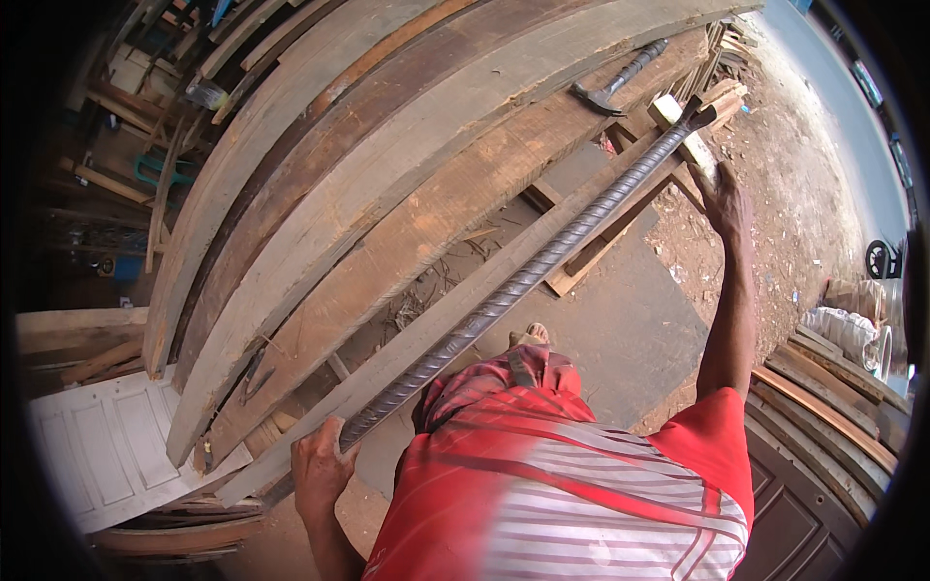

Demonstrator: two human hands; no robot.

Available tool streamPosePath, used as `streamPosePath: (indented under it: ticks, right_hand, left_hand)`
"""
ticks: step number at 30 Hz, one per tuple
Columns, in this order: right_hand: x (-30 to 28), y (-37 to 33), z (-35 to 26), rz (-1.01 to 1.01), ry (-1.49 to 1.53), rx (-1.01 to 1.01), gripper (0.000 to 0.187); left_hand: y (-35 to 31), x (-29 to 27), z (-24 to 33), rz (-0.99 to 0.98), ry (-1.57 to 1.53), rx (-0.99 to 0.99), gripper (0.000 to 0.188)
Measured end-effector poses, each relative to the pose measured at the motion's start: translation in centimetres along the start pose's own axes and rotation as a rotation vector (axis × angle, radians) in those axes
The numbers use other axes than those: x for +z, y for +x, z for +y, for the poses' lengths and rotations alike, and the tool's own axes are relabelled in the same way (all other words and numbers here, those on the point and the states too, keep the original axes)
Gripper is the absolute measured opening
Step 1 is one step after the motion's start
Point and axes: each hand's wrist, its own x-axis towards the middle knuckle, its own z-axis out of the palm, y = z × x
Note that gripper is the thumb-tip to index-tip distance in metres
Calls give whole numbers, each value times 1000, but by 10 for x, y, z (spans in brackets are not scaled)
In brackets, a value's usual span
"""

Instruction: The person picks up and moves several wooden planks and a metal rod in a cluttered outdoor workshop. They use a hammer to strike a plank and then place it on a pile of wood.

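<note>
Red shirt (572, 484) at six o'clock; my left grip (324, 463), seven, clasps the ribbed bar (523, 280); my right grip (727, 201), two, holds pale wood (697, 152), best kept steady.

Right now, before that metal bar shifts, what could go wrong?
Three risks stand out:
1. The metal bar could slip; the right hand, by the pale wood block and close to the bar's forked end, might get pinched or struck.
2. If the left hand lost the bar's near end, it might drop toward the foot on the ground.
3. The hammer, lying loose on the lumber, could be knocked down.
</note>
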Motion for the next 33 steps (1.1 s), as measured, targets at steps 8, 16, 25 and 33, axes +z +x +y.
streamPosePath:
  ticks: [8,16,25,33]
  right_hand:
    - [11,1,-2,71,50,-47,67]
    - [-2,0,1,50,-75,-66,66]
    - [-28,-1,-43,-34,-110,-114,65]
    - [-45,13,-70,168,-201,-357,57]
  left_hand:
    - [-1,76,-11,-5,-92,-5,36]
    - [-37,175,-16,-267,-429,-138,21]
    - [-61,199,-11,-422,-560,-202,21]
    - [-68,209,-11,-468,-572,-322,22]
